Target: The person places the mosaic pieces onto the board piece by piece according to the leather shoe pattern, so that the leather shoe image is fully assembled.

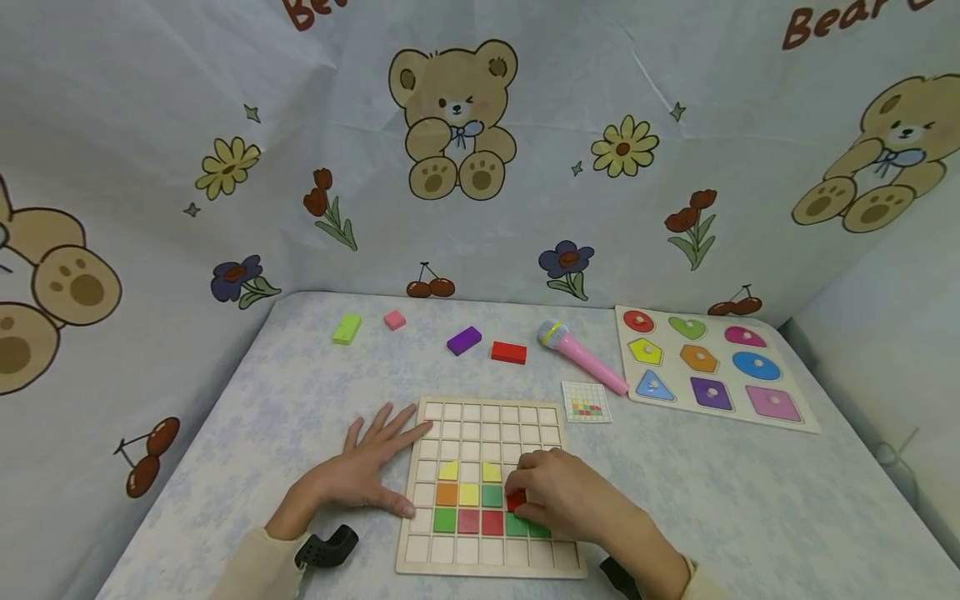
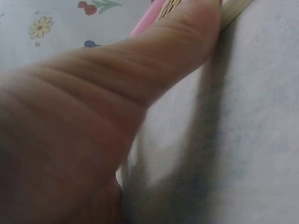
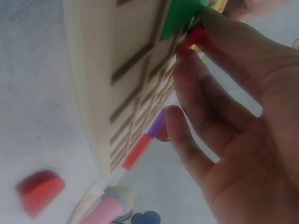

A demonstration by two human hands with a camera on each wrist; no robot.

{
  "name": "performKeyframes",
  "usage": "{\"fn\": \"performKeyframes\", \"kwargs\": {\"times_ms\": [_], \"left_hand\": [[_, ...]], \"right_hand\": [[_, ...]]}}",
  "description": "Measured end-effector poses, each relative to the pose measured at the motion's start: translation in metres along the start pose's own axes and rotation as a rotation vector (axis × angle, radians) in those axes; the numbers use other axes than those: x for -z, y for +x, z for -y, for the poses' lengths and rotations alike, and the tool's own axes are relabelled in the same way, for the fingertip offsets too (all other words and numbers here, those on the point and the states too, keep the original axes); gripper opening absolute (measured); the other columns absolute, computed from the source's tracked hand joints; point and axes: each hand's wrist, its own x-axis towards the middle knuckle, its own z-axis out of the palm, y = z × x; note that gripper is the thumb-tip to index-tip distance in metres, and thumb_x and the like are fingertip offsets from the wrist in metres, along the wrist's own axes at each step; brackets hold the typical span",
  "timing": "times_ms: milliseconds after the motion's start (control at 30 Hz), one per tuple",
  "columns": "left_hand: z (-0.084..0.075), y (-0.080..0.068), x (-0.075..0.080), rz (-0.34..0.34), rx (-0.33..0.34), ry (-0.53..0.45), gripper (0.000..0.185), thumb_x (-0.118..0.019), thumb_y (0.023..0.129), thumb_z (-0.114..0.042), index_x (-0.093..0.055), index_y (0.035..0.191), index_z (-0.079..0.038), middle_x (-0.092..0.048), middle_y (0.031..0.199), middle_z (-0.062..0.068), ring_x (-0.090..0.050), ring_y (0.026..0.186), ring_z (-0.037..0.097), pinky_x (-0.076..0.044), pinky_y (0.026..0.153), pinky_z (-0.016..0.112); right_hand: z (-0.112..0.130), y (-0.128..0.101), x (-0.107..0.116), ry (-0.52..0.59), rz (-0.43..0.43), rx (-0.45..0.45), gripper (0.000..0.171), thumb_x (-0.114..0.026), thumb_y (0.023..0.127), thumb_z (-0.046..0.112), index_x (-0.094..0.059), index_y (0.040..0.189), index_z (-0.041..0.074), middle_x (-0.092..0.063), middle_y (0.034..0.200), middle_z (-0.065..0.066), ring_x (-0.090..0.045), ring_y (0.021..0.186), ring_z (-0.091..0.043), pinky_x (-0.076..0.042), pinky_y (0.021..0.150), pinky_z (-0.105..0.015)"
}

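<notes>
Our right hand (image 1: 558, 496) pinches a red block (image 1: 516, 501) over the grid board (image 1: 491, 487), our left hand (image 1: 367, 467) lying spread beside it; a tilted drop could jam or nudge neighbouring tiles.

bare table (image 1: 300, 400) left of grid board (image 1: 491, 570), pink microphone (image 1: 581, 352) and shape puzzle (image 1: 806, 425) crowding right

Loose blocks and toys line the far worktop (image 1: 300, 417)

A pink toy microphone (image 1: 581, 354), shape puzzle board (image 1: 712, 367) and small pattern card (image 1: 587, 402) lie beyond the right hand; green (image 1: 347, 328), pink (image 1: 394, 320), purple (image 1: 464, 340) and red (image 1: 508, 352) blocks farther back.
</notes>
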Motion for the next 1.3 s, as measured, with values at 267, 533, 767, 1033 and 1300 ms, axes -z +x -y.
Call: {"fn": "performKeyframes", "kwargs": {"times_ms": [267, 533, 767, 1033, 1300], "left_hand": [[0.001, -0.001, 0.0, -0.011, -0.005, 0.015, 0.114, -0.087, 0.07, -0.054, -0.026, 0.161, -0.023, -0.002, 0.17, 0.013, 0.013, 0.153, 0.045, 0.013, 0.11, 0.073], [0.002, -0.001, -0.002, -0.003, 0.005, 0.002, 0.114, -0.086, 0.069, -0.056, -0.026, 0.161, -0.024, -0.002, 0.17, 0.011, 0.013, 0.153, 0.044, 0.013, 0.11, 0.073], [0.002, -0.002, -0.003, -0.007, 0.005, 0.01, 0.114, -0.086, 0.069, -0.057, -0.026, 0.161, -0.024, -0.002, 0.17, 0.011, 0.013, 0.153, 0.044, 0.013, 0.11, 0.073], [0.001, -0.001, -0.002, -0.004, 0.008, 0.014, 0.114, -0.086, 0.069, -0.057, -0.026, 0.161, -0.024, -0.002, 0.17, 0.011, 0.013, 0.153, 0.043, 0.013, 0.11, 0.072], [0.002, 0.001, -0.003, -0.001, 0.005, 0.028, 0.114, -0.085, 0.07, -0.059, -0.025, 0.161, -0.025, -0.002, 0.17, 0.01, 0.013, 0.153, 0.042, 0.013, 0.111, 0.072]], "right_hand": [[-0.003, 0.006, -0.004, 0.06, 0.038, -0.037, 0.013, -0.078, 0.088, 0.023, -0.074, 0.101, 0.021, -0.066, 0.091, 0.011, -0.053, 0.076, 0.003, -0.052, 0.075, -0.025], [-0.007, 0.009, -0.007, 0.054, 0.008, -0.053, 0.016, -0.08, 0.087, 0.026, -0.074, 0.1, 0.02, -0.064, 0.089, 0.01, -0.052, 0.075, 0.001, -0.052, 0.074, -0.025], [-0.007, 0.01, -0.007, 0.048, 0.027, -0.062, 0.017, -0.078, 0.088, 0.028, -0.074, 0.102, 0.019, -0.062, 0.088, 0.011, -0.05, 0.075, 0.0, -0.051, 0.074, -0.024], [-0.015, -0.006, -0.002, 0.07, -0.019, -0.127, 0.018, -0.076, 0.09, 0.029, -0.073, 0.105, 0.02, -0.064, 0.093, 0.012, -0.051, 0.076, 0.0, -0.05, 0.072, -0.026], [-0.043, -0.043, 0.002, 0.034, -0.079, -0.327, 0.02, -0.079, 0.086, 0.03, -0.073, 0.104, 0.023, -0.062, 0.09, 0.016, -0.052, 0.078, 0.001, -0.05, 0.07, -0.026]]}}
